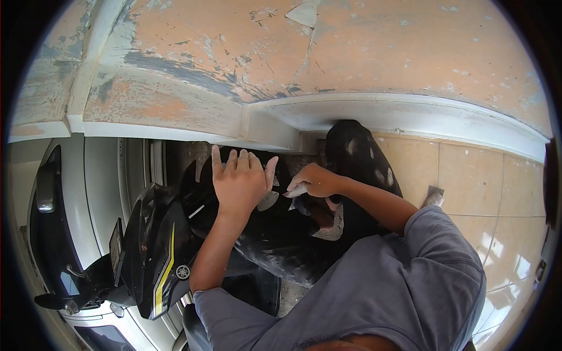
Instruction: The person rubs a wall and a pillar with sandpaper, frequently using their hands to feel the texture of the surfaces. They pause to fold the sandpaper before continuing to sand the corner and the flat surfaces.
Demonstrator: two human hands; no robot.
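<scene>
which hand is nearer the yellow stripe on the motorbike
Left. The left hand is above and right of the yellow stripe in view; the right hand is farther right.

Looks daylit, moderately bright. Glares white off the floor tiles (468, 175), well right of the motorcycle (153, 251); seems lit from beyond that side, source out of view. Drops to deep shadow just right of the motorcycle, swallowing detail in the black trousers (355, 149). Reads evenly lit on the wall (374, 47), above and right of it. Mostly sharp at the left fingers (243, 161). Bows fisheye-style at edges, vignetting to black.
</scene>
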